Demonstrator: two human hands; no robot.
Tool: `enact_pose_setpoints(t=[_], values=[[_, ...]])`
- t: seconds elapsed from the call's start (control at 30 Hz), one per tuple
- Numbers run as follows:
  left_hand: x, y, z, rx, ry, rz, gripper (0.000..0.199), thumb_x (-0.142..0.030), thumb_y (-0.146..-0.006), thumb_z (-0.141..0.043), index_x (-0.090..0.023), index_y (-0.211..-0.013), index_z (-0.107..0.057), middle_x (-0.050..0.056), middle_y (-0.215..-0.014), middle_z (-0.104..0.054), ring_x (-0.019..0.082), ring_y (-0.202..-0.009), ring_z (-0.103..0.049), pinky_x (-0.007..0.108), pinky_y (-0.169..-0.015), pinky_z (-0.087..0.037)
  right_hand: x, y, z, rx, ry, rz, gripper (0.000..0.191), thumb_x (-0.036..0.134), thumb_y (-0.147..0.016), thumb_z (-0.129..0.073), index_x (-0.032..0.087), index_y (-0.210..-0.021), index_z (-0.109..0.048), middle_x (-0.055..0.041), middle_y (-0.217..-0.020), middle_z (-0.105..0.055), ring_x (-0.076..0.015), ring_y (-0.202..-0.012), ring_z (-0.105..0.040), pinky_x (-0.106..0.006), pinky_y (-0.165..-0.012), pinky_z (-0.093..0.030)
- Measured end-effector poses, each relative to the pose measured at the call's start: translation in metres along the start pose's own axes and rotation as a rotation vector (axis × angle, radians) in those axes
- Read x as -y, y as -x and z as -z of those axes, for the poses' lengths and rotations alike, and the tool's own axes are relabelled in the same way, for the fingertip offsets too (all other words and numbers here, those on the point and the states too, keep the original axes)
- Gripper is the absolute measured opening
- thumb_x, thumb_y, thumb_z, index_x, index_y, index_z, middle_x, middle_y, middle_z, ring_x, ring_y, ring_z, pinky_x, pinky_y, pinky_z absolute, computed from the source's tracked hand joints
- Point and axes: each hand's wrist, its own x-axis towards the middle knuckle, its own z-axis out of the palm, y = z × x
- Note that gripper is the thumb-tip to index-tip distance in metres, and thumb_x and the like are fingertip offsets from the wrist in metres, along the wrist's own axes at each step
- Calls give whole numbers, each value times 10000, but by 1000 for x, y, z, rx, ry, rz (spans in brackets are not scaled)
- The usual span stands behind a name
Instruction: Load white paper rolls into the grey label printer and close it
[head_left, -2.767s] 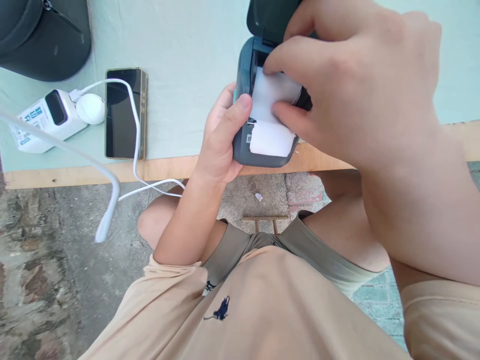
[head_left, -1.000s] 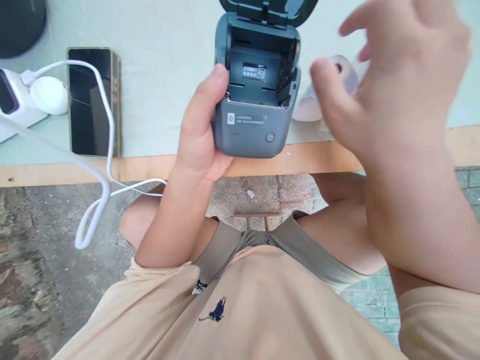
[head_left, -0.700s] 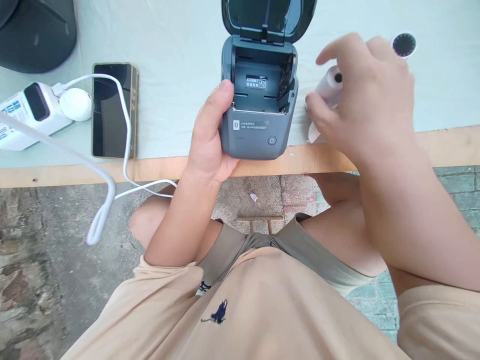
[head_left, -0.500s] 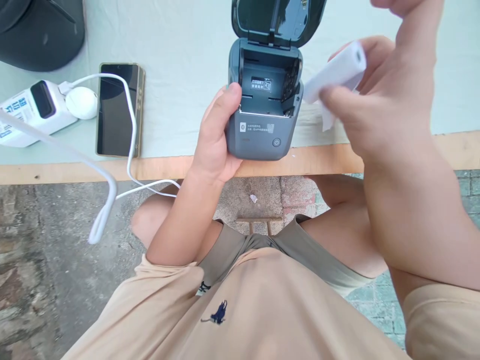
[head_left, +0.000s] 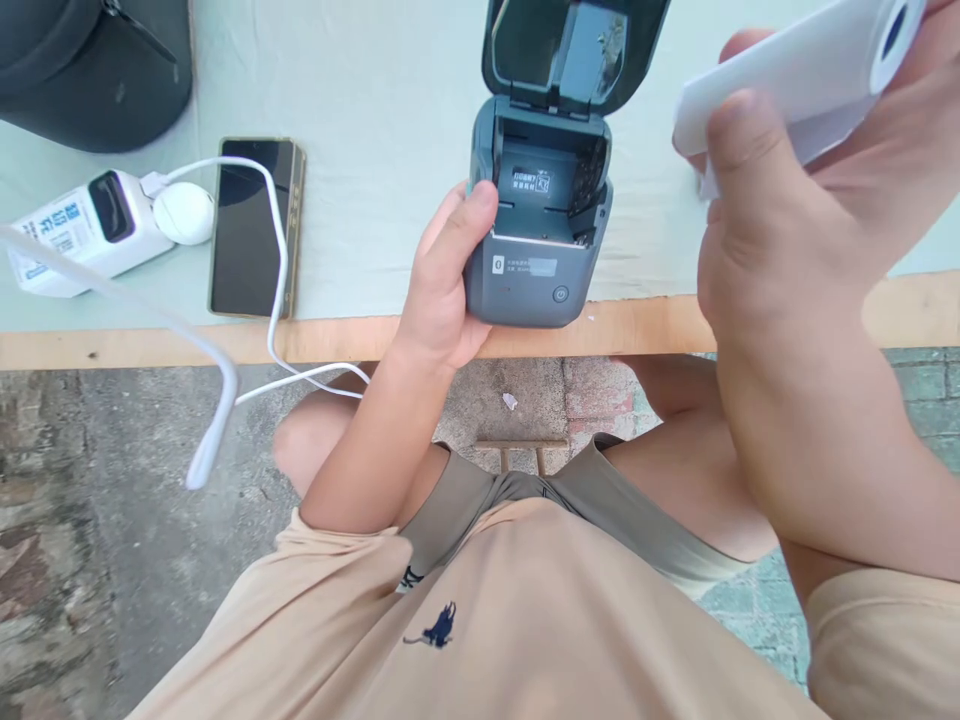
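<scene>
My left hand (head_left: 450, 265) grips the left side of a dark grey label printer (head_left: 529, 285) near the table's front edge, thumb on its body. The printer's lid (head_left: 577, 50) is flipped up, and its paper bay (head_left: 544, 200) holds no roll; a small printed label shows inside. Up and to the right, my right hand (head_left: 795, 190) is closed around a white paper roll (head_left: 787, 75), tilted, with its hollow core end facing right. A loose flap of paper hangs under the roll. The roll is apart from the printer.
On the left lie a smartphone (head_left: 255, 230) and a white power strip (head_left: 82, 235) with a round white plug (head_left: 184, 212). A white cable (head_left: 279, 250) crosses the phone and drops over the wooden table edge (head_left: 337, 338). A black bag-like object (head_left: 97, 80) sits at the back left.
My right hand has lifted the paper roll up and to the right, away from the printer and closer to the camera. My left hand keeps its hold on the printer; the view has shifted slightly.
</scene>
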Motion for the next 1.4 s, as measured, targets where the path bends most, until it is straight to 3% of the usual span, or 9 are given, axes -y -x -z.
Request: enact_pose_setpoints(t=[0.07,0.17,0.3,0.53,0.7,0.93,1.2,1.3,1.4], values=[[0,1,1,-16,-17,12,228,-411,-792,-427,-224,-905,-492,38,-917,-610,183,-909,-613,300,-746,-515,4,2,-1,6,91,125,466,189,-639,-615,211,-1052,-401,-5,-966,-484,-73,-912,-508,-255,-796,-486],[0,2,0,-22,-55,-5,183,-355,-786,-478,-224,-913,-475,17,-850,-612,158,-897,-622,273,-786,-506,12,5,-6,211,206,136,550,209,-669,-593,277,-1145,-326,17,-1036,-516,-73,-900,-542,-219,-772,-477],[-1,2,-2,-31,-100,-18,190,-362,-784,-489,-233,-921,-470,-6,-813,-606,155,-943,-612,255,-815,-501,17,8,-13,362,501,139,287,253,-745,-489,246,-1024,-424,24,-1054,-534,-93,-943,-555,-236,-760,-478],[-2,1,-2,-27,-121,-9,203,-395,-766,-506,-252,-906,-474,-11,-763,-587,168,-891,-610,279,-780,-511,9,3,-19,417,554,165,95,219,-755,-448,208,-841,-487,55,-1018,-567,-76,-929,-557,-223,-743,-458],[-2,2,0,-3,-50,25,221,-383,-786,-469,-235,-949,-446,-3,-830,-573,159,-846,-606,283,-733,-505,6,3,-18,290,633,263,114,278,-745,-475,223,-757,-573,4,-827,-547,-98,-827,-511,-274,-734,-407],[0,1,8,-3,9,-5,164,-336,-716,-558,-271,-859,-514,7,-794,-567,168,-804,-575,278,-615,-459,13,20,-22,373,565,537,106,312,-660,-583,257,-748,-564,43,-713,-553,-96,-777,-493,-272,-691,-338],[1,3,11,64,-43,-5,332,-183,-678,-600,-244,-967,-450,0,-887,-565,193,-928,-596,280,-705,-503,16,8,-13,207,404,-20,436,354,-704,-534,210,-1099,-420,-46,-1147,-415,-129,-1083,-432,-239,-785,-432],[2,3,11,97,-76,-34,408,-191,-647,-634,-258,-1003,-446,6,-912,-557,181,-894,-599,255,-681,-488,17,-3,-12,221,144,-90,468,296,-757,-488,284,-1194,-320,-1,-1215,-393,-93,-1147,-429,-224,-864,-445],[2,2,11,107,-99,-52,532,-175,-616,-653,-286,-1077,-414,-3,-913,-554,172,-855,-605,255,-682,-477,15,-9,-12,212,64,-55,349,284,-790,-444,288,-1136,-400,12,-1036,-503,-54,-916,-520,-187,-696,-473]])
